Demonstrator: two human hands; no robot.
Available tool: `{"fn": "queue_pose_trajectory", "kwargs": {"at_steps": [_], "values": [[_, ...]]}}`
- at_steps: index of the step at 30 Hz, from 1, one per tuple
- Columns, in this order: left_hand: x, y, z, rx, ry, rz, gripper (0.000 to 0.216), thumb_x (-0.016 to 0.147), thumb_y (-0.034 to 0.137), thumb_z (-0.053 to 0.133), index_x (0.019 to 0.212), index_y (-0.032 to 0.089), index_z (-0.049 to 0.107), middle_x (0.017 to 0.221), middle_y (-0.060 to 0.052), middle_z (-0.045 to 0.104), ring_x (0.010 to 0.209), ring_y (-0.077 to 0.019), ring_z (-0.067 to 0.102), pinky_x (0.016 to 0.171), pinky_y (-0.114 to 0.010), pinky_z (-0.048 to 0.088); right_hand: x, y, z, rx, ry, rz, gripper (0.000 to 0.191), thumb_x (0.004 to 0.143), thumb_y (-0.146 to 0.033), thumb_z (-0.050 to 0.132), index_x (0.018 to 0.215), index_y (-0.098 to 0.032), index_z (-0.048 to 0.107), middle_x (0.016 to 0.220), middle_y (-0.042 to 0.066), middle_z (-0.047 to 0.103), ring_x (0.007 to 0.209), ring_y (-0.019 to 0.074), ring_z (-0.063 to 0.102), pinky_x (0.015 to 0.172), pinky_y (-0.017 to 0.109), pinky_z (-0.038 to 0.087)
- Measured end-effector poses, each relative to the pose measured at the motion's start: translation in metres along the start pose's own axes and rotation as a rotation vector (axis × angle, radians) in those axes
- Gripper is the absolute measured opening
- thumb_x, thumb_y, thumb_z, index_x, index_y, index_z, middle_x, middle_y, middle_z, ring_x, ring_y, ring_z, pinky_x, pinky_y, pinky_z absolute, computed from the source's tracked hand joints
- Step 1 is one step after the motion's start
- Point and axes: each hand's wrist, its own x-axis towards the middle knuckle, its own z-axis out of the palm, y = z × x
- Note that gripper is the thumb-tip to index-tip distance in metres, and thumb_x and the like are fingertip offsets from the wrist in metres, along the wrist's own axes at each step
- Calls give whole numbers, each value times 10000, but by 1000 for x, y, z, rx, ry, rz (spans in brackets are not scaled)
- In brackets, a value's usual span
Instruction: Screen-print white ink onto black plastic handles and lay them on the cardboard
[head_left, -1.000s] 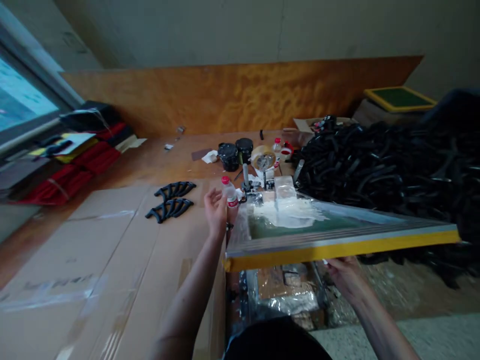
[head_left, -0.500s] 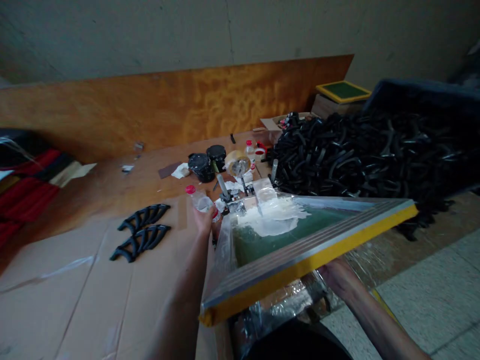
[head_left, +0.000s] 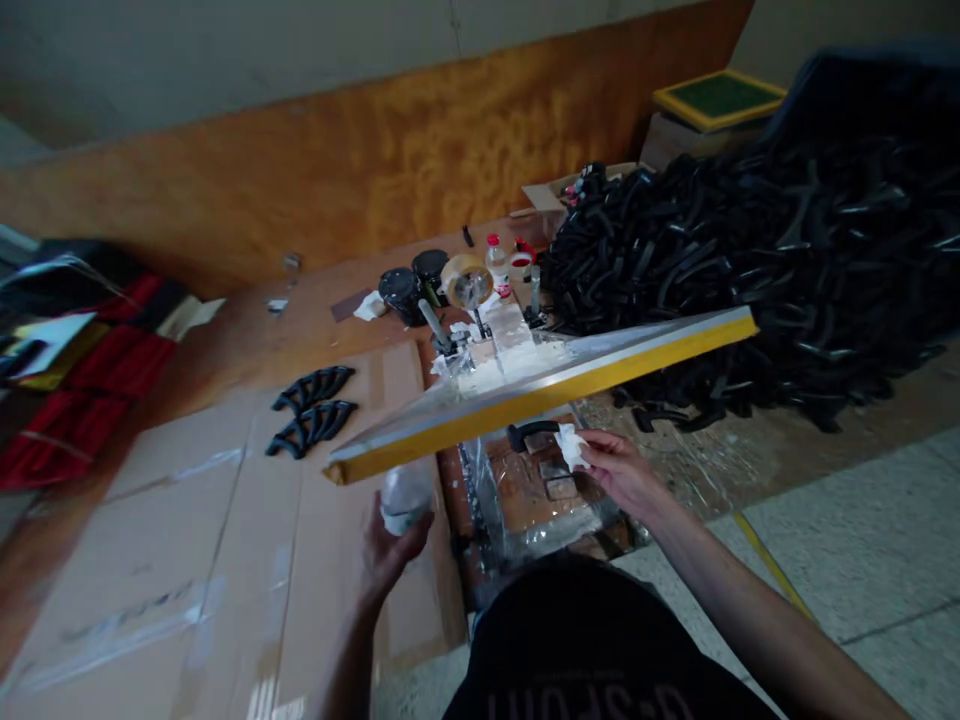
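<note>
My left hand is wrapped round a clear plastic bottle, which is smeared by motion, above the cardboard. In my right hand, a crumpled white tissue is pinched between the fingers. The tissue touches or overlaps the end of a curved black handle, which sits over the film-covered base. Above it, the hinged screen-printing frame with yellow front edge is tilted up, its near side raised. White ink lies on its mesh towards the hinge side.
Several black handles lie in two rows on the cardboard at left. A large heap of black handles fills the right. Dark tubs, a tape roll and a red-capped bottle stand behind the frame.
My left hand has brought the bottle from beside the frame towards me. The frame's near edge stands higher in view. My right hand and its tissue, hidden under the frame before, now show.
</note>
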Motion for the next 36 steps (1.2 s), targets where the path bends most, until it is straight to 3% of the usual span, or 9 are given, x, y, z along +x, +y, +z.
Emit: {"fn": "queue_pose_trajectory", "kwargs": {"at_steps": [2,5,9,19,36], "values": [[-22,14,8,212,-124,66,445,762,424,682,1135,236,526,910,-70,694,781,-266,686,633,-377,571,-1,2,-2,-17,-29,27,318,535,-290,878,822,-216,764,821,12,740,726,137,658,644,249,532],[-32,43,18,455,-291,240,564,784,389,661,1291,226,475,1091,-113,662,986,-287,651,763,-381,558,-3,6,-6,-81,-72,53,323,533,-298,875,826,-221,764,827,14,741,724,139,651,663,261,519],[-23,78,23,672,-390,349,576,820,371,618,1345,207,450,1092,-113,659,973,-271,633,702,-344,537,-6,8,-13,-262,-130,28,326,581,-311,836,884,-215,766,868,25,748,760,150,651,733,278,499],[-6,117,12,981,-492,491,541,877,387,553,1373,223,414,1084,-88,649,940,-253,595,643,-336,488,-8,5,-22,-530,-197,-56,313,641,-354,728,915,-203,751,936,45,746,814,187,655,773,319,493],[-4,149,-16,1122,-537,520,487,855,257,565,1322,233,431,980,-70,637,860,-228,605,620,-324,489,-8,16,-13,-593,-312,-135,254,701,-298,672,928,-217,754,1054,47,716,991,225,642,888,379,496]]}}
